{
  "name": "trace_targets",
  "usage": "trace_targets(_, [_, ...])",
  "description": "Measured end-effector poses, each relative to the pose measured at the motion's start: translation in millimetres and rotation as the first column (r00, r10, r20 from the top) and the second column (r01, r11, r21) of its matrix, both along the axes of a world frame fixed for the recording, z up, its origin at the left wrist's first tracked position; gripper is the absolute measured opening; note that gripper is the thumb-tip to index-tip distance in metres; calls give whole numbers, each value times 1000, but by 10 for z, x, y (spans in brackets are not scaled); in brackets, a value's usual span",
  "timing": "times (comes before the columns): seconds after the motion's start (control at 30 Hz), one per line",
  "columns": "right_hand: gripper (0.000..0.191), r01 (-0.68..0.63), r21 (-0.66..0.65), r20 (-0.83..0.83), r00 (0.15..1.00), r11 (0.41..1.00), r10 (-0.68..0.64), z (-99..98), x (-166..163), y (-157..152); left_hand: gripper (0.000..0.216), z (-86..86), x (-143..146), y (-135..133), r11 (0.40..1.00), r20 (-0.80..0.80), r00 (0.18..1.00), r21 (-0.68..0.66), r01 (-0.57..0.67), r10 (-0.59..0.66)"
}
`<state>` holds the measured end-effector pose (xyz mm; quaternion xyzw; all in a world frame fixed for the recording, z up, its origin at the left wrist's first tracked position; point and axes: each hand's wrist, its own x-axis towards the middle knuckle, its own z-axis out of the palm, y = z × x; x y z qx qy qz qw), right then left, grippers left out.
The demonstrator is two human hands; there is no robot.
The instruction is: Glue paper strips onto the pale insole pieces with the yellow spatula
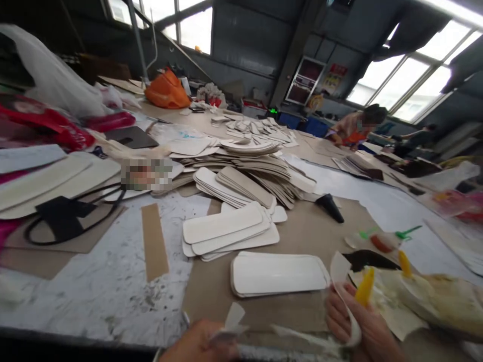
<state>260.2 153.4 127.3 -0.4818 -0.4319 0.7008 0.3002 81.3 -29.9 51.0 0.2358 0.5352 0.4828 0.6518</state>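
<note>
Left fingers point(223, 347) and right fingers point(339, 309) pinching pale strip material point(355, 327), green-tipped bottle point(394, 239) beyond, reddish-brown contents point(381, 244) inside

Milky white, strip point(340, 267) in my right hand point(372, 324); whitish, piece point(234, 315) in my left hand point(206, 342); plain white, top of rounded panel stack point(279, 274) before me; grey-brown, sheet point(211, 286) beneath it; white with dark grey speckles, tabletop point(113, 296) to my left; plain tan, flat card strip point(154, 244); bright yellow, pointed nozzle point(365, 286); black, cone point(330, 207); vivid orange, bag point(168, 91) farther off
</note>
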Motion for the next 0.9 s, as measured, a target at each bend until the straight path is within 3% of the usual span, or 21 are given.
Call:
trace_targets(0.07, [40,-129,16,179,976,991,124,79,133,125,37,6,-95,-18,982,-53,991,-139,-129,122])
trace_targets(0.13, [38,-351,53,405,863,935,301,111,134,195,37,31,-188,52,942,-131,954,-168,-290,270])
trace_targets(0.2, [34,-626,59,569,661,778,489,104,-8,212,39,55,-264,191,915,-212,912,-127,-382,351])
trace_targets(0.27, [29,-829,55,651,452,556,610,80,-236,200,41,65,-313,348,917,-275,896,-99,-387,348])
trace_targets(0.33, [23,-926,68,705,309,372,638,55,-475,187,37,55,-340,475,928,-316,893,-84,-363,320])
trace_targets(0.43, [15,-977,47,798,163,209,581,40,-758,201,26,22,-361,572,937,-359,884,-62,-343,300])
trace_targets(0.6, [15,-993,-75,864,-20,89,502,57,-1064,263,19,4,-383,597,944,-374,883,-56,-327,283])
trace_targets(0.9, [19,-989,-144,916,-124,26,382,-59,-1282,317,16,38,-395,625,947,-335,902,-74,-312,271])
